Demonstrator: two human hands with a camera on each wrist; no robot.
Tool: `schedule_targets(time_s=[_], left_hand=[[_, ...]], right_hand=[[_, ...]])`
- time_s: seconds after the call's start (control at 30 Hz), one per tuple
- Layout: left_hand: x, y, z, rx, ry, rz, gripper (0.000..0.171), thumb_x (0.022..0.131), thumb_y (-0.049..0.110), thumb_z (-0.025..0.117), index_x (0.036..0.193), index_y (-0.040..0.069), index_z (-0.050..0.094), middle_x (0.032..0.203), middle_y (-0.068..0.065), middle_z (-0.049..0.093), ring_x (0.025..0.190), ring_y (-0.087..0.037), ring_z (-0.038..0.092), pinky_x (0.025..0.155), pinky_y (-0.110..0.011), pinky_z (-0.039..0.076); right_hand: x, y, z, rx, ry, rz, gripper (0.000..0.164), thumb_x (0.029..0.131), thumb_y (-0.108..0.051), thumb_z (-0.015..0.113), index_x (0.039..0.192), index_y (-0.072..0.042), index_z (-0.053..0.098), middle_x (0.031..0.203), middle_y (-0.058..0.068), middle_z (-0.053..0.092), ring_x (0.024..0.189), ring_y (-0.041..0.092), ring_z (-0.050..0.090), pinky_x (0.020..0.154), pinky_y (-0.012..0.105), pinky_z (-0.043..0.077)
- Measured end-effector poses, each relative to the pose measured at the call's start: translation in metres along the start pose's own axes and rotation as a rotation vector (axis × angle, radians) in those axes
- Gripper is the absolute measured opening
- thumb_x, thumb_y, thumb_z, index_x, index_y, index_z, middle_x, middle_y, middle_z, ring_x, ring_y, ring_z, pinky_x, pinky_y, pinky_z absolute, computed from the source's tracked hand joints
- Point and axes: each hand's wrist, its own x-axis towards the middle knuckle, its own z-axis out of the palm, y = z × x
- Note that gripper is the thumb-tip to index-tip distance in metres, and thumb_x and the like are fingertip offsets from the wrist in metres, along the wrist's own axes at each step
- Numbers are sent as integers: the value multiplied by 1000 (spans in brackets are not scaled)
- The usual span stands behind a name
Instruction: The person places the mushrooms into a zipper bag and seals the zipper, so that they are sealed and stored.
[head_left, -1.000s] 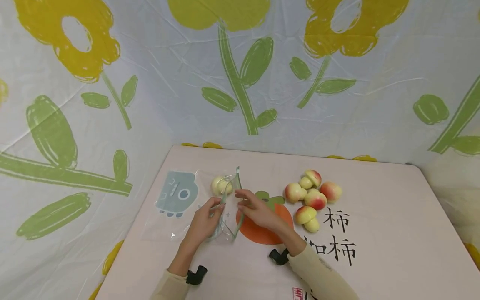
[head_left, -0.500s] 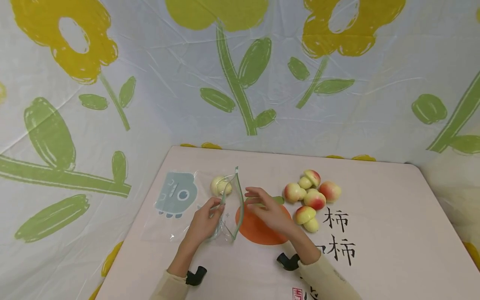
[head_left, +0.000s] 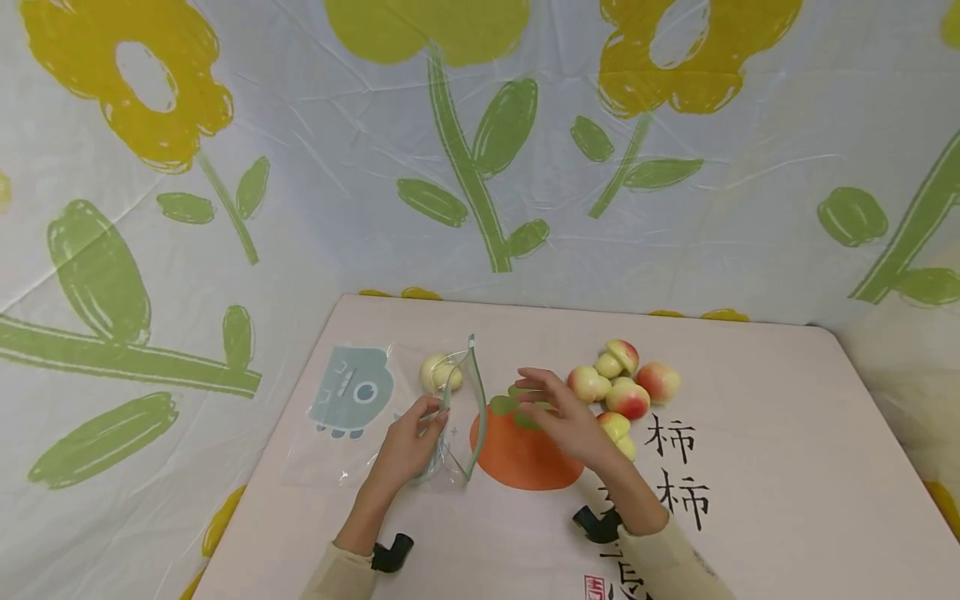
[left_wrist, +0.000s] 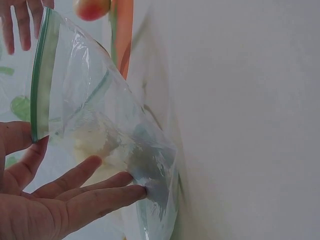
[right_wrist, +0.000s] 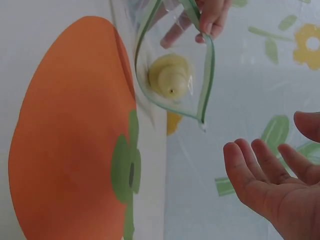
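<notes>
A clear zip bag (head_left: 378, 408) with a green zip strip lies towards the left of the table, its mouth gaping to the right. My left hand (head_left: 408, 442) pinches the near side of the mouth between thumb and index finger; the other fingers spread along the plastic in the left wrist view. Inside the bag is one pale yellow mushroom-shaped piece (right_wrist: 171, 77), seen through the mouth. My right hand (head_left: 566, 425) hovers with loosely bent fingers and nothing in it, between the bag and several yellow-and-red mushroom-shaped pieces (head_left: 628, 400), partly covering the nearest one.
A blue cartoon monster (head_left: 352, 387) shows at the bag's left part. The pink tabletop (head_left: 780, 433) carries a printed orange persimmon (head_left: 525, 454) and black characters (head_left: 681, 496). Flower-patterned cloth (head_left: 315, 167) hangs behind and at the sides.
My right hand has drawn away from the bag's mouth, moving right towards the mushroom-shaped pieces. The left hand keeps its pinch on the bag, which stays put with its mouth open.
</notes>
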Motion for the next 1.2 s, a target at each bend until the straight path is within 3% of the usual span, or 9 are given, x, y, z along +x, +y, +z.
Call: schedule_targets(time_s=[0.27,0.57,0.9,1.2], left_hand=[[0,1,0,-2,-3,1,17,102,33,59,117,24,63,136,-14,60,119,-41,59,94,-58,48],[0,0,-1,0,-13,-14,19,102,34,58,117,24,62,137,-13,59,120,-41,59,95,-58,48],[0,1,0,10,-15,-17,20,102,35,59,118,24,62,137,-12,60,120,-40,59,95,-56,48],[0,1,0,5,-14,-18,19,102,34,59,118,24,62,137,-12,59,121,-40,59,95,-58,48]], right_hand=[[-13,-6,-19,-22,91,-34,47,101,-11,61,145,-11,45,138,13,54,124,36,55,98,32,48],[-24,-7,-42,-46,171,-76,47,100,-6,61,145,-5,44,134,17,55,122,41,53,95,25,48],[-43,-3,-80,-134,256,-81,50,101,-4,58,148,-5,40,135,24,53,120,29,56,93,20,47],[-54,4,-111,-252,355,-71,46,103,-8,56,147,-3,41,131,12,57,117,14,57,93,14,42]])
